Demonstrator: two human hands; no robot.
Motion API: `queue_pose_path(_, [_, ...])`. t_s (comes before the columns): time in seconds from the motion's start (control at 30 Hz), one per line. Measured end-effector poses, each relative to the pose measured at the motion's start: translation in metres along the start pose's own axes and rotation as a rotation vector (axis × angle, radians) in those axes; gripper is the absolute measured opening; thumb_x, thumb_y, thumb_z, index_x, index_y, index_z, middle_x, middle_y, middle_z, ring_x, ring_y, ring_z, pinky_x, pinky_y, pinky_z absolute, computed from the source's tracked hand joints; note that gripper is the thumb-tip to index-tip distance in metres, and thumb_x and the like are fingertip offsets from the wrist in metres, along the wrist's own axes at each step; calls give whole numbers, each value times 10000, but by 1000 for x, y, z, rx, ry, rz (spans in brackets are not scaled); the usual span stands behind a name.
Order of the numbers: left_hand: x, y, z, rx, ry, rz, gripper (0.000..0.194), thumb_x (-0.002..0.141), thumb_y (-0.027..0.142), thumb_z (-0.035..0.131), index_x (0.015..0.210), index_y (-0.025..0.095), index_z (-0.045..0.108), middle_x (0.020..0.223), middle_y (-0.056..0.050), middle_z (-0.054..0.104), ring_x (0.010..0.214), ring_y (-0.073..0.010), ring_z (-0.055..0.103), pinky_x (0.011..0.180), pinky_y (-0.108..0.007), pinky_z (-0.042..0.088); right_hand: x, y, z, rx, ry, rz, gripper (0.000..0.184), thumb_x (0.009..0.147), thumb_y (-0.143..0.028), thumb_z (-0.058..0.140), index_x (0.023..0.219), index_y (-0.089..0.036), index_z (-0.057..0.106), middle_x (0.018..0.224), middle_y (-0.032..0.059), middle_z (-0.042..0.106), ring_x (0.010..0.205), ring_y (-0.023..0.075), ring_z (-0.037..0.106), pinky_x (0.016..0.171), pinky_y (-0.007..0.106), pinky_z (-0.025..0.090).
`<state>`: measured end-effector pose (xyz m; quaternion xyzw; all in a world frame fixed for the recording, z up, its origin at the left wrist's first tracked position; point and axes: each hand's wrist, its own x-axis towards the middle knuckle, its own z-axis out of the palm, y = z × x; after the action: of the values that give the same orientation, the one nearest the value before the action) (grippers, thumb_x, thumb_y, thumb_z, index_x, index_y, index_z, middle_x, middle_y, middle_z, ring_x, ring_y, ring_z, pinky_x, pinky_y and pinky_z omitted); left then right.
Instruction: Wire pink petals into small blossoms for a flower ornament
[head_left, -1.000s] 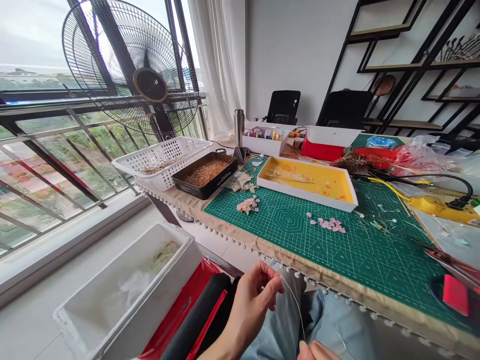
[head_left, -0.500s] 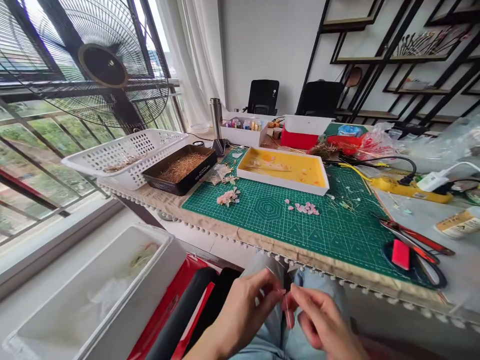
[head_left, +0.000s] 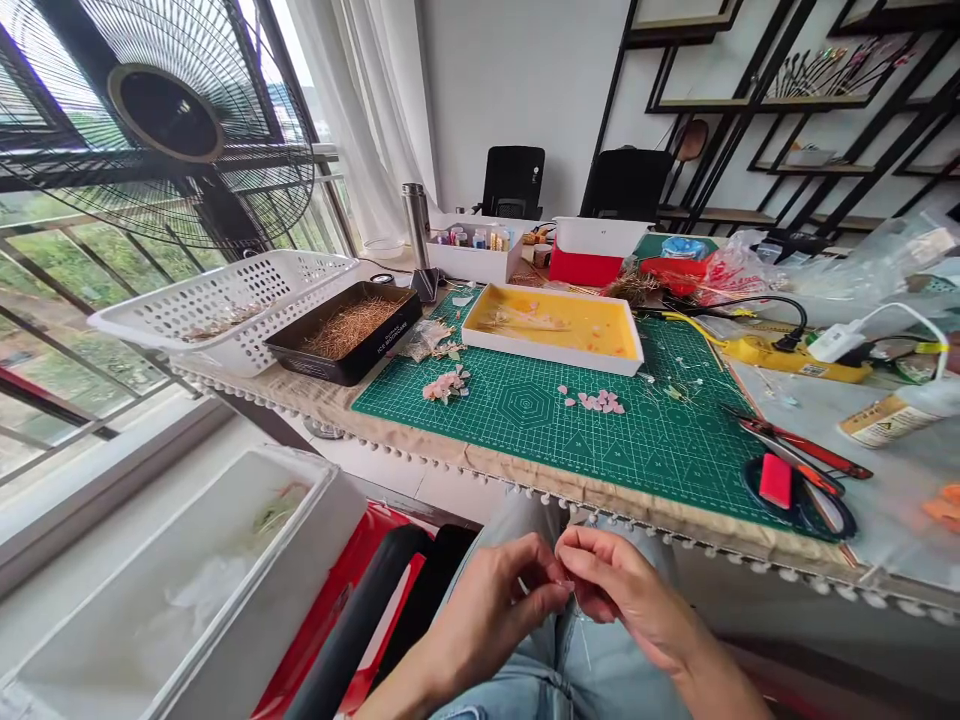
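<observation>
Sitting at the bench with the left hand (head_left: 491, 615) and right hand (head_left: 626, 590) up together over the lap, fingertips from both pinched onto a thin wire (head_left: 582, 630) right where they meet. The wire hangs down in front of the jeans (head_left: 562, 685), and the fingers hide its top end, but the grip looks closed. Both hands are near the pom-pom trim (head_left: 592, 518) on the table's edge, not touching anything up there. Ahead is a green cutting mat (head_left: 540, 470) with a white tray (head_left: 551, 355) on it, yellow inside, plus a little scatter of pink petals (head_left: 592, 401) and a pink flower cluster (head_left: 446, 386). Off to the left sit a black tray (head_left: 352, 365) full of straw-like strands and a white basket (head_left: 247, 345) right beside it. To the right are red-handled scissors (head_left: 795, 445) - or maybe pliers, hard to tell - and a yellow power strip (head_left: 787, 358). A white foam box (head_left: 296, 545) sits down beside the lap, left of the hands.
</observation>
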<state>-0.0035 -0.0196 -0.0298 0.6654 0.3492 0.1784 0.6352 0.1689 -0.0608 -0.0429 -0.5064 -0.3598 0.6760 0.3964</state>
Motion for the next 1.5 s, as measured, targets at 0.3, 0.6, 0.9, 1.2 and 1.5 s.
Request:
queue_pose_path(0.3, [-7, -3, 4, 154, -60, 31, 81, 849, 252, 600, 816, 183, 628, 785, -7, 702, 672, -120, 560, 610, -190, 373, -6, 11, -5, -21, -79, 12, 296, 791, -436, 639, 736, -160, 550, 620, -52, 500, 488, 53, 346, 476, 212, 214])
queue_pose_path(0.6, [-19, -6, 12, 354, -107, 89, 111, 884, 221, 550, 859, 190, 654, 755, -1, 667, 628, -110, 537, 597, -195, 342, -18, 11, -5, -109, -151, 91, 251, 762, -369, 700, 729, -154, 576, 588, -51, 529, 479, 58, 399, 455, 194, 245])
queue_pose_path(0.9, [-27, 4, 6, -333, -278, -75, 225, 836, 365, 656, 819, 160, 563, 713, -12, 602, 568, -83, 541, 580, -192, 431, 19, 64, -47, -31, 340, -61, 346, 836, -520, 557, 756, -199, 459, 656, -70, 466, 461, 50, 354, 451, 200, 248])
queue_pose_path(1.2, [-17, -10, 8, -616, -95, -105, 383, 747, 476, 737, 761, 152, 533, 640, 5, 608, 464, -66, 524, 453, -180, 433, -13, 85, -98, -462, 656, -124, 267, 739, -388, 624, 559, -231, 505, 522, 0, 534, 511, 179, 518, 480, 302, 405])
queue_pose_path(1.5, [-12, -12, 13, -581, -176, -168, 399, 737, 492, 728, 787, 146, 537, 652, -2, 619, 468, -78, 549, 445, -190, 460, -46, 19, 13, -580, 145, -308, 211, 986, -351, 362, 974, -258, 551, 922, 27, 663, 820, 178, 629, 756, 277, 488])
